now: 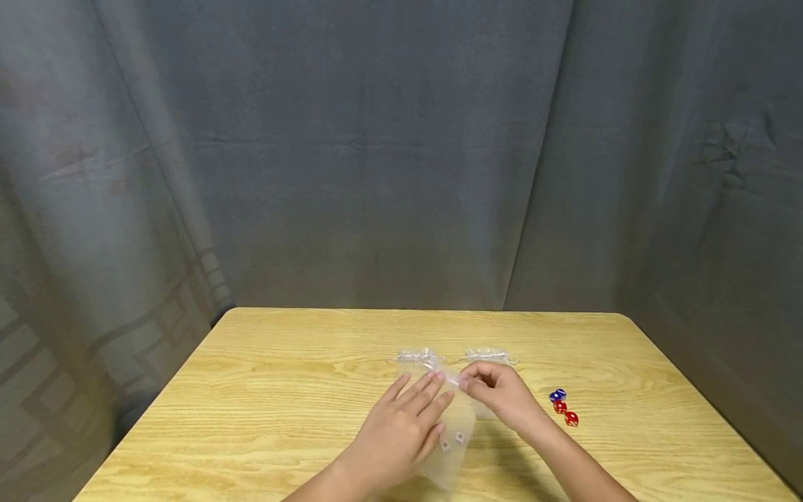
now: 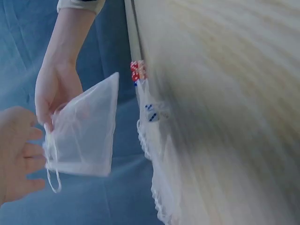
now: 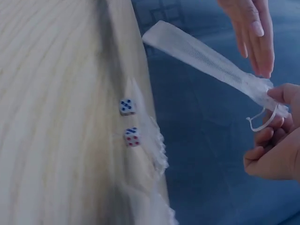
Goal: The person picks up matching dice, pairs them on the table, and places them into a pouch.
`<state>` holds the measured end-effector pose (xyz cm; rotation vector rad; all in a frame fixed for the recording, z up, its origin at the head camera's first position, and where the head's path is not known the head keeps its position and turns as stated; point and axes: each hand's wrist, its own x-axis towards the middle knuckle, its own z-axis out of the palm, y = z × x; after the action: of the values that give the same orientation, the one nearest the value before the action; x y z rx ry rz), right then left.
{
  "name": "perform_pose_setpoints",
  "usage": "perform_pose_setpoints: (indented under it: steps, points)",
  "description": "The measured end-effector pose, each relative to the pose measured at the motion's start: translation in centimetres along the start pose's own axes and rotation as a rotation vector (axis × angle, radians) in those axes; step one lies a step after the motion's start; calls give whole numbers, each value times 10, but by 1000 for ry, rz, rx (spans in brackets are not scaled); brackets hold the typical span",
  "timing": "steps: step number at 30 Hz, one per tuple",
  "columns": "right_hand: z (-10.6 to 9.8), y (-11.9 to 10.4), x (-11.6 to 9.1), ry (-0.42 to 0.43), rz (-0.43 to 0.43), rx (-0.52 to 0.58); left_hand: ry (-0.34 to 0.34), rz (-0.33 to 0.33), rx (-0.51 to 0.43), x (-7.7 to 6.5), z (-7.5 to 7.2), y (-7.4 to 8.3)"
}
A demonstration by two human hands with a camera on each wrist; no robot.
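Observation:
My right hand [image 1: 502,396] pinches a sheer white drawstring bag [image 2: 89,133] by its gathered top, and a cord loop hangs from there. The bag is raised above the table and looks flat. My left hand [image 1: 401,434] is beside it with fingers straight, the fingertips right at the bag's top edge. In the right wrist view the left fingers [image 3: 255,40] point down toward the bag's mouth. Two white dice, one nearer the far bags [image 3: 126,107] and one beside it [image 3: 132,137], lie on the table and show through the bag in the head view.
Two more sheer drawstring bags, a left one [image 1: 416,355] and a right one [image 1: 487,355], lie farther back on the wooden table [image 1: 282,390]. Blue dice [image 1: 557,395] and red dice [image 1: 571,419] sit to the right. A grey curtain [image 1: 376,174] hangs behind.

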<state>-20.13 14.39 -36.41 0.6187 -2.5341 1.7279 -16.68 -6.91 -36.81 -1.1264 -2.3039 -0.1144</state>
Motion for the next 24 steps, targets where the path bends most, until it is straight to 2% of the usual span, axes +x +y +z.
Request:
perform_pose_setpoints:
  steps: [5, 8, 12, 18, 21, 24]
  points:
    - [-3, -9, -2, 113, -84, -77, 220, -19, -23, 4, -4, -22]
    - [-4, -12, -2, 175, -149, -158, 292, -58, -57, 5, -5, -35]
    - [-2, -11, -3, 264, -310, -333, 323, -93, -104, 5, -3, -45]
    - [3, -10, -1, 384, -664, -607, 372, -102, -196, 10, -3, -44]
    - [6, -12, 1, 415, -776, -714, 397, -84, -247, 14, -4, -42]
    - [10, -13, 3, 432, -858, -802, 392, -67, -269, 15, -5, -40]
